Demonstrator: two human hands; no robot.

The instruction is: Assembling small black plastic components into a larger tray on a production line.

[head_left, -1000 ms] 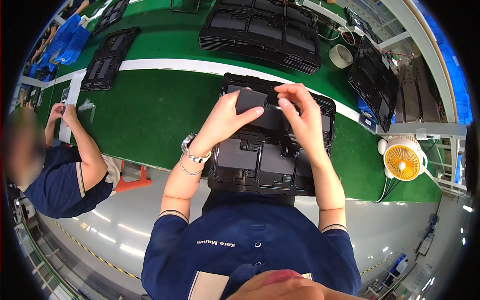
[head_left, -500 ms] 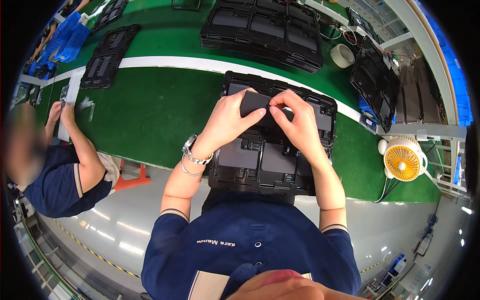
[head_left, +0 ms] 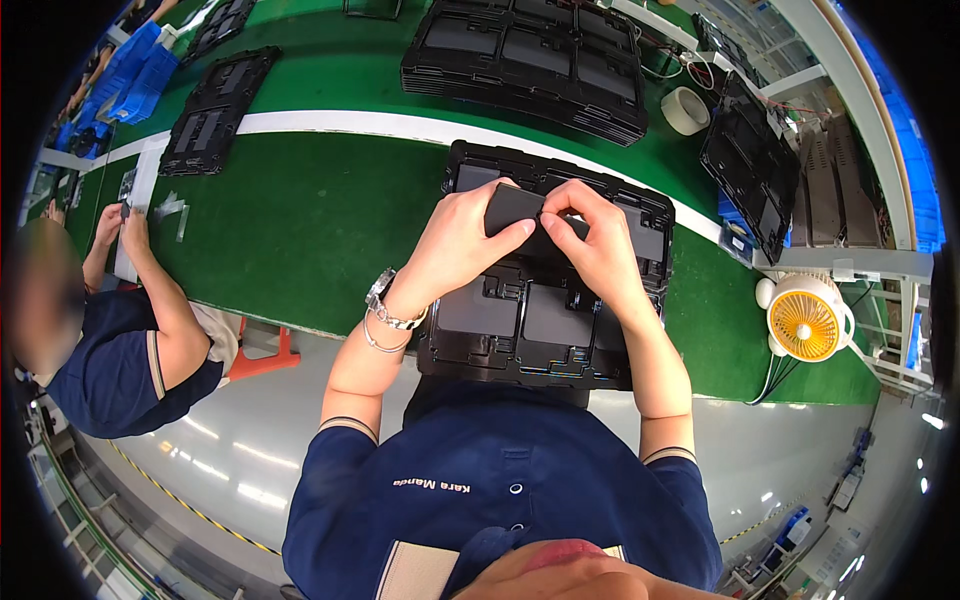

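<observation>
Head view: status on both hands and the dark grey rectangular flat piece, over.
Left hand gripping dark grey rectangular flat piece; right hand pinching at its right edge. Piece held above black moulded plastic tray. Hands hide part of tray.

Bright, even, whitish indoor light fills the scene. Streaks of glare shine on the grey floor (head_left: 225, 425), and small highlights glint along the black tray (head_left: 470, 345). The left hand (head_left: 462, 235) and right hand (head_left: 590, 235) look sharp; a seated person's head (head_left: 45, 290) is smeared. Fisheye distortion bends the table's white stripe (head_left: 330, 121), and the corners go black.
</observation>
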